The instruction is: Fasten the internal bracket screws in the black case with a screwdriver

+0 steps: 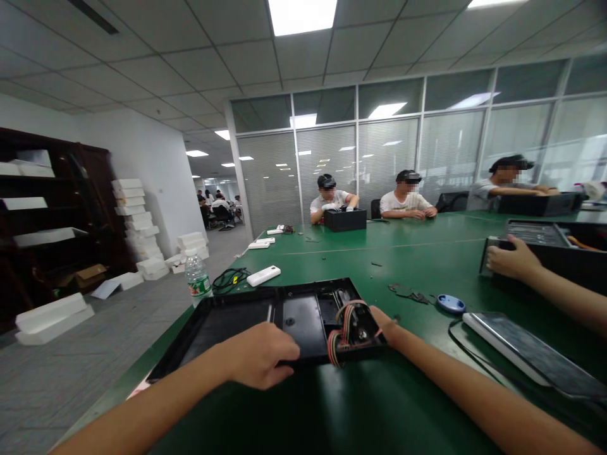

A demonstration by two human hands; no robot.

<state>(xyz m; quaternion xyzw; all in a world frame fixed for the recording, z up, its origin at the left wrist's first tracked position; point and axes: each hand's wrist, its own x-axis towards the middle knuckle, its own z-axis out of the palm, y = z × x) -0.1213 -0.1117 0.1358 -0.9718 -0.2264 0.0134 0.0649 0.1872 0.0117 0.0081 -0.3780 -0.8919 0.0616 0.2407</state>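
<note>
An open black device case [237, 322] lies on the green table [427, 253] in front of me, with a bundle of striped ribbon cables [344, 328] at its right end. My left hand [260, 354] grips the near edge of the case, fingers curled over it. My right hand [386, 325] rests against the case's right end beside the cables; its fingers are mostly hidden behind the case and cables.
A plastic water bottle [198, 278], a black cord and white adapters [263, 275] lie beyond the case. A blue round object [450, 304] and a flat panel [531, 354] sit to the right. A neighbour's hand [512, 259] holds another black case. Three people sit across the table.
</note>
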